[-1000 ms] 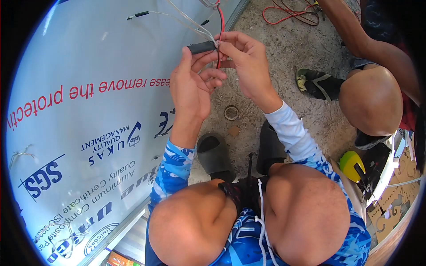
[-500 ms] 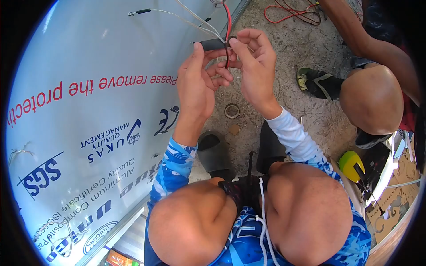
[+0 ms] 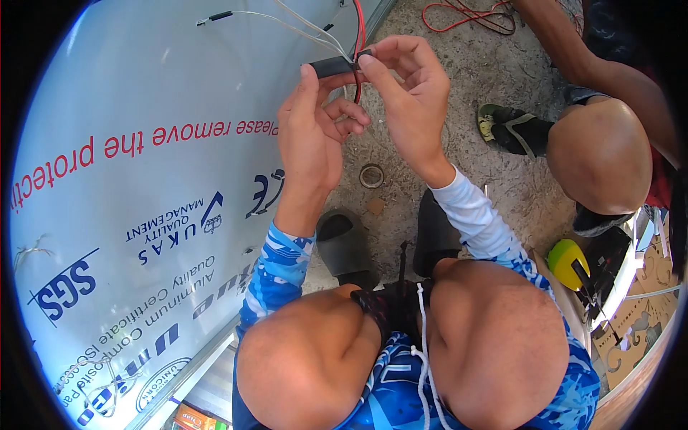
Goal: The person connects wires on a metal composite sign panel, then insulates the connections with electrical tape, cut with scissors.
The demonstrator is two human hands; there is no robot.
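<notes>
A strip of black electrical tape (image 3: 331, 68) is stretched between my two hands, near the panel's upper edge. My left hand (image 3: 315, 129) pinches its left end between thumb and fingers, with the other fingers loosely curled. My right hand (image 3: 408, 97) pinches the tape's other end, where it meets the wires. A red and black wire pair (image 3: 360, 29) comes down to that spot, and its ends hang below the tape. Thin white wires (image 3: 315, 32) run in from the upper left; one ends in a black-wrapped tip (image 3: 220, 16).
A large printed panel (image 3: 143, 86) fills the left side. On the rough ground lie a tape roll (image 3: 371, 176) and red and dark cables (image 3: 469, 18). Another person's knee (image 3: 600, 156) and sandalled foot (image 3: 505, 129) are at right, above a yellow-green object (image 3: 566, 264) and cut cardboard (image 3: 638, 330).
Both hands have shifted slightly up and left with the wires. My left hand has moved a little away from the right, and more of the black tape shows stretched between them.
</notes>
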